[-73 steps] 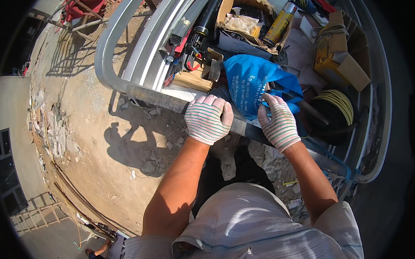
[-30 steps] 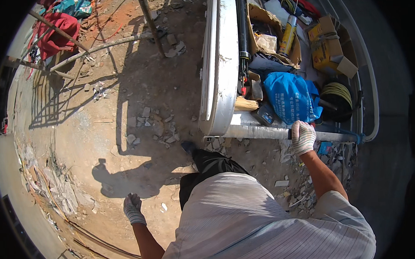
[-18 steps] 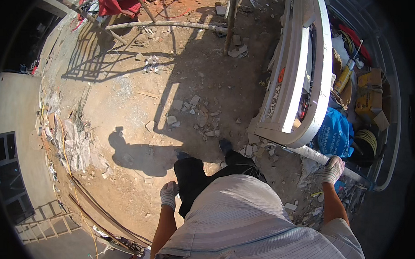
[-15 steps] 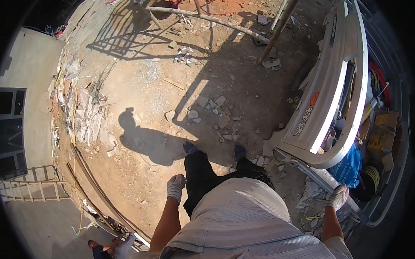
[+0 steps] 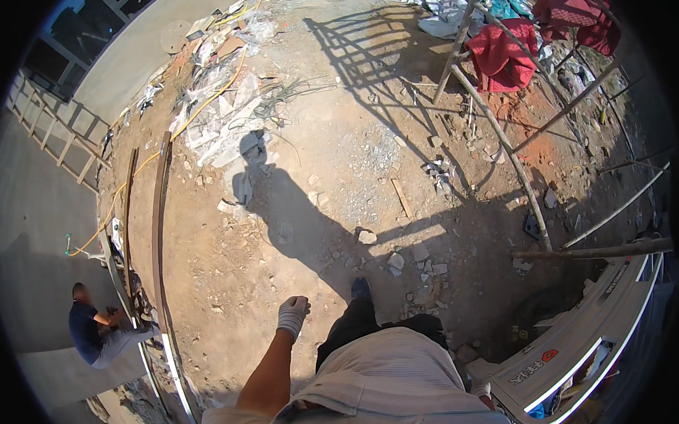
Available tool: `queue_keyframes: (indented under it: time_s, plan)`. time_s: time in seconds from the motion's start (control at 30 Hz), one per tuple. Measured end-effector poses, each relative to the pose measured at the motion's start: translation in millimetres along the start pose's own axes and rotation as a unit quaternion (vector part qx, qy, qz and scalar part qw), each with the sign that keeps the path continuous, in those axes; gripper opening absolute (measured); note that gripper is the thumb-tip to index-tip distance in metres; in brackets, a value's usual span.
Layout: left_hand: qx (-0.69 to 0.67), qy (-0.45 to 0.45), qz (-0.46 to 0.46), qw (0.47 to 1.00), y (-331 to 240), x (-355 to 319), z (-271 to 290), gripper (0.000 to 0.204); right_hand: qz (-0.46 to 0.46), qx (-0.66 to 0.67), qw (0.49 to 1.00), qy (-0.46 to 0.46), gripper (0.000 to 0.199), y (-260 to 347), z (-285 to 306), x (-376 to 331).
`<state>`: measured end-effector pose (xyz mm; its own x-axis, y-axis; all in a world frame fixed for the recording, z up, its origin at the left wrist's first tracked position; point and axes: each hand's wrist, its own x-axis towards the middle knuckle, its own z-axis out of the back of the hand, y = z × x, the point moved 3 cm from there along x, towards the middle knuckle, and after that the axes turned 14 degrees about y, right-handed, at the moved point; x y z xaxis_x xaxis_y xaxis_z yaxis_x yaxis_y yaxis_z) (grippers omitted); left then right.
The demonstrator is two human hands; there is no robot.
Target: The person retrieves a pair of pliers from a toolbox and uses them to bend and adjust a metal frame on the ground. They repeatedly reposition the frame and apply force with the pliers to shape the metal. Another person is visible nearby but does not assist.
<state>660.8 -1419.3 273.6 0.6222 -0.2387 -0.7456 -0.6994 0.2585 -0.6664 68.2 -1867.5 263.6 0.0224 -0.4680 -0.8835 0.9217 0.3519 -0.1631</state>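
Note:
My left hand (image 5: 294,316), in a pale knitted glove, hangs over the dirt ground beside my dark trousers. Its fingers are curled in, and nothing shows in them. Only a bit of my right hand's (image 5: 480,389) glove shows past my shirt, close to the near end of a white truck-bed side panel (image 5: 550,352). The shirt hides those fingers, so I cannot tell whether they touch the panel. Blue and white items lie inside the truck bed, behind the panel.
Wooden poles (image 5: 493,124) stand at the right, hung with red cloth (image 5: 504,55). Stone chunks (image 5: 396,261) and a wood strip (image 5: 402,198) litter the dirt ahead. Long brown bars (image 5: 159,233) lie left, beside a yellow hose (image 5: 201,108). Further left are a crouching person (image 5: 97,329) and a ladder (image 5: 56,140).
My view has turned left, and the truck has shifted to the lower right. My right hand, earlier at the truck's rail, is now mostly hidden. My left hand stays curled.

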Motion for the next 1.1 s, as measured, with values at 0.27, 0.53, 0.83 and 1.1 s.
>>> queue_keyframes:
  time_s: [0.27,0.53,0.83,1.1]
  plan:
    - [-0.026,-0.009,-0.099,0.995,-164.6,91.9,29.7,0.028,0.052,0.093,0.993,-0.053,0.027,142.3,134.9,83.9]
    - [-0.089,-0.046,0.085,0.991,-173.4,211.4,32.2,0.023,0.039,-0.231,0.97,0.058,0.033,414.8,293.7,134.5]
    - [-0.223,-0.065,0.269,0.935,-279.6,364.6,92.7,0.02,0.221,-0.01,0.968,-0.118,0.037,875.3,662.5,205.8]
    - [-0.117,-0.097,-0.094,0.984,-708.2,527.9,61.8,0.03,0.541,0.2,0.812,-0.089,0.04,1300.0,915.5,61.3]
